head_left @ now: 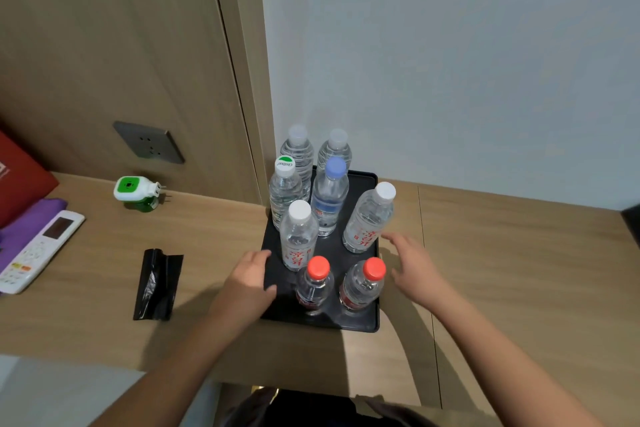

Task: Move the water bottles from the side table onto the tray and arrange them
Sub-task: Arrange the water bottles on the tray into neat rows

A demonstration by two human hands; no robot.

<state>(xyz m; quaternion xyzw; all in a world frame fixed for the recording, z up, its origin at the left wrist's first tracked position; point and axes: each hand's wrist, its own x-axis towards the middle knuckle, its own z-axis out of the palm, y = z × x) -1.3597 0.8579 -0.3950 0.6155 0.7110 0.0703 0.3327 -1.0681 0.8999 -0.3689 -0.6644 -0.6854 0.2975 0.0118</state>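
A black tray [360, 321] lies on the wooden table and carries several clear water bottles, all upright. Two red-capped bottles [314, 282] stand at its near edge. Behind them are two white-capped bottles [298, 236] with red lettering, then a blue-capped bottle [329, 196] and a green-capped bottle [284, 191]. Two pale-capped bottles [298, 149] stand at the far end by the wall. My left hand [251, 282] grips the tray's left rim, thumb over the edge. My right hand [414, 265] hovers just right of the tray, fingers spread and holding nothing.
A folded black plastic bag [157, 284] lies left of the tray. Further left are a green and white plug-in device [136, 192], a white remote control [38, 248] on purple cloth, and a red box [19, 180]. The wall stands right behind the tray.
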